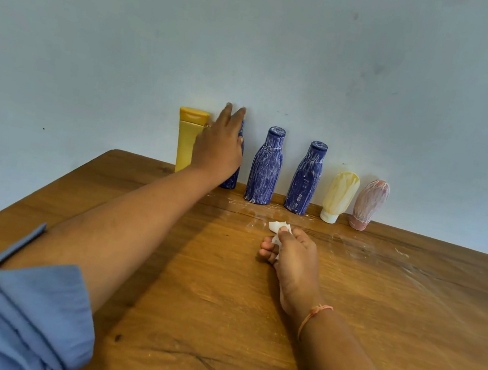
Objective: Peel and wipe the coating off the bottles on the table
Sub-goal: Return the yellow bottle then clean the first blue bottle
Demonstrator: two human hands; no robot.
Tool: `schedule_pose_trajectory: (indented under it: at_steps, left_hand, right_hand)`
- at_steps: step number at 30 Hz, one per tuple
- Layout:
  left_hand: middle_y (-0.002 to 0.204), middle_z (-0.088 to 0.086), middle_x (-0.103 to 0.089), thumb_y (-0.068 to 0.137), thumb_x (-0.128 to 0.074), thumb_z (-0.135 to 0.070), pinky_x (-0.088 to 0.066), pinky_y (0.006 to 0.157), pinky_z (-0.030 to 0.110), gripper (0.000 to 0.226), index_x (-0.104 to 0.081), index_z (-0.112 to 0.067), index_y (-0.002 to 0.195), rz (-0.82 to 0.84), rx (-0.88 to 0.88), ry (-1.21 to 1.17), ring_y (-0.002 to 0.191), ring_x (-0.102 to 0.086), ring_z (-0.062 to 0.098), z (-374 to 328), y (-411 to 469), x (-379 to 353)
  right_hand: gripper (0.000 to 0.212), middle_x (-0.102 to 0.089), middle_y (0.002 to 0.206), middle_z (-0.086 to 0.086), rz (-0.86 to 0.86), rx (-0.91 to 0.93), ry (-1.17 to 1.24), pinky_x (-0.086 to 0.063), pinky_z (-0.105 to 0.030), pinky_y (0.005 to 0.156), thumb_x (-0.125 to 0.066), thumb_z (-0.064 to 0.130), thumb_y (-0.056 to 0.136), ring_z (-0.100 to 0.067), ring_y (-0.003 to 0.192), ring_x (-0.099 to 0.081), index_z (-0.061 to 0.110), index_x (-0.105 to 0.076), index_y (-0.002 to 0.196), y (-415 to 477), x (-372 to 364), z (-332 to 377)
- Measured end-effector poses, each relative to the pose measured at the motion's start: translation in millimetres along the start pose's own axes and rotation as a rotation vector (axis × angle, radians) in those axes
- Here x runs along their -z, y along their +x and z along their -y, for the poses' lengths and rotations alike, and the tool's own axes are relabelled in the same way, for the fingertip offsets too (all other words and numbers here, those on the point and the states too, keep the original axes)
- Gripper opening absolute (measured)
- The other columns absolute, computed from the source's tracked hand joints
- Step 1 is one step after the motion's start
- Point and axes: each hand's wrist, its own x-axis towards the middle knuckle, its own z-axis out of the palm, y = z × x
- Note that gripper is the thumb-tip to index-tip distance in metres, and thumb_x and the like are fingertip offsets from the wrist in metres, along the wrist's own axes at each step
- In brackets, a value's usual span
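Row of bottles stands upright at far bench edge, against the wall. Left hand, fingers straight, covers leftmost blue bottle, probably to take it. Right hand pinches white wipe mid-bench, ready.

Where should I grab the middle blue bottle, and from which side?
Probably wrap the grip round the middle blue bottle at its narrower shoulder, coming from the front: it stands upright with the wall close behind it.
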Motion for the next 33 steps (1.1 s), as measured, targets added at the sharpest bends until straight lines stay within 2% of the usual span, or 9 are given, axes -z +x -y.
schedule_pose_trajectory:
  at_steps: [3, 8, 14, 16, 19, 22, 25, 30, 33]
  left_hand:
    - [0.155, 0.009, -0.02, 0.098, -0.039, -0.017, -0.04, 0.097, 0.042, 0.051, -0.023, -0.013, 0.147, 0.06, 0.028, -0.039, 0.132, -0.036, 0.034, -0.8, 4.7, -1.2]
    - [0.133, 0.011, -0.043, 0.095, -0.049, -0.019, -0.045, 0.083, 0.036, 0.043, -0.043, -0.011, 0.137, -0.08, 0.021, -0.034, 0.114, -0.051, 0.028, 0.3, -1.2, 10.7]
    - [0.127, 0.011, -0.045, 0.089, -0.061, -0.028, -0.041, 0.091, 0.034, 0.039, -0.056, -0.011, 0.124, -0.019, 0.096, -0.101, 0.115, -0.048, 0.027, -4.3, -29.1, 50.4]
    - [0.125, 0.01, -0.047, 0.086, -0.064, -0.032, -0.041, 0.09, 0.033, 0.039, -0.059, -0.012, 0.12, -0.004, 0.153, -0.178, 0.112, -0.05, 0.027, -4.8, -44.5, 71.2]
    - [0.115, 0.002, -0.055, 0.085, -0.065, -0.032, -0.04, 0.079, 0.025, 0.038, -0.059, -0.012, 0.117, -0.021, 0.251, -0.353, 0.1, -0.055, 0.018, -12.5, -75.3, 106.0]
    - [0.103, -0.005, -0.057, 0.086, -0.064, -0.032, -0.043, 0.074, 0.026, 0.032, -0.058, -0.013, 0.112, 0.009, 0.367, -0.542, 0.091, -0.054, 0.012, -23.6, -116.8, 133.0]
    - [0.1, -0.003, -0.062, 0.083, -0.068, -0.03, -0.053, 0.083, 0.036, 0.025, -0.058, -0.024, 0.105, 0.012, 0.491, -0.763, 0.092, -0.06, 0.016, -33.6, -159.5, 147.3]
    - [0.09, -0.003, -0.065, 0.084, -0.068, -0.022, -0.053, 0.07, 0.026, 0.014, -0.064, -0.02, 0.097, 0.026, 0.66, -1.047, 0.08, -0.061, 0.012, -62.0, -222.2, 160.7]
    - [0.083, -0.002, -0.065, 0.081, -0.071, -0.025, -0.054, 0.068, 0.027, 0.013, -0.065, -0.017, 0.089, 0.055, 0.706, -1.118, 0.076, -0.061, 0.013, -79.3, -252.9, 161.7]
  right_hand:
    - [0.023, -0.057, 0.075, -0.008, -0.005, 0.021, -0.015, -0.048, -0.025, 0.062, -0.037, 0.013, 0.099, -0.012, 0.062, -0.053, 0.017, -0.054, 0.083, -1.3, 0.5, -0.1]
    - [0.022, -0.057, 0.074, -0.006, -0.012, 0.023, -0.034, -0.048, -0.025, 0.064, -0.038, 0.014, 0.099, -0.012, 0.063, -0.053, 0.017, -0.055, 0.087, -3.4, 1.7, -0.1]
    - [0.019, -0.055, 0.075, -0.006, -0.009, -0.043, -0.016, -0.042, -0.025, 0.058, -0.038, 0.012, 0.098, -0.012, 0.06, -0.048, 0.013, -0.054, 0.088, -24.9, 3.5, 9.0]
    - [0.016, -0.056, 0.075, -0.007, -0.03, -0.089, 0.053, -0.039, -0.025, 0.053, -0.04, 0.016, 0.097, -0.011, 0.056, -0.045, 0.013, -0.053, 0.088, -40.2, 8.8, 14.3]
    - [0.014, -0.059, 0.078, -0.007, -0.044, -0.099, 0.058, -0.031, -0.024, 0.048, -0.04, 0.024, 0.095, -0.01, 0.053, -0.042, 0.013, -0.05, 0.097, -65.8, 19.8, 22.1]
    - [0.019, -0.06, 0.075, -0.008, -0.04, -0.118, 0.064, -0.026, -0.023, 0.05, -0.033, 0.021, 0.094, -0.009, 0.054, -0.04, 0.012, -0.049, 0.088, -99.1, 30.2, 32.6]
    - [0.017, -0.055, 0.075, -0.008, -0.092, -0.129, 0.101, -0.029, -0.023, 0.053, -0.037, 0.011, 0.093, -0.01, 0.059, -0.043, 0.012, -0.047, 0.079, -138.4, 43.0, 44.9]
    - [0.013, -0.056, 0.085, -0.008, -0.186, -0.027, 0.142, -0.04, -0.022, 0.058, -0.047, 0.003, 0.089, -0.014, 0.072, -0.05, 0.009, -0.056, 0.083, -187.5, 58.8, 53.3]
    - [0.022, -0.06, 0.094, -0.009, -0.174, -0.03, 0.144, -0.039, -0.023, 0.059, -0.045, -0.003, 0.084, -0.018, 0.078, -0.05, 0.007, -0.063, 0.09, -206.7, 62.1, 49.5]
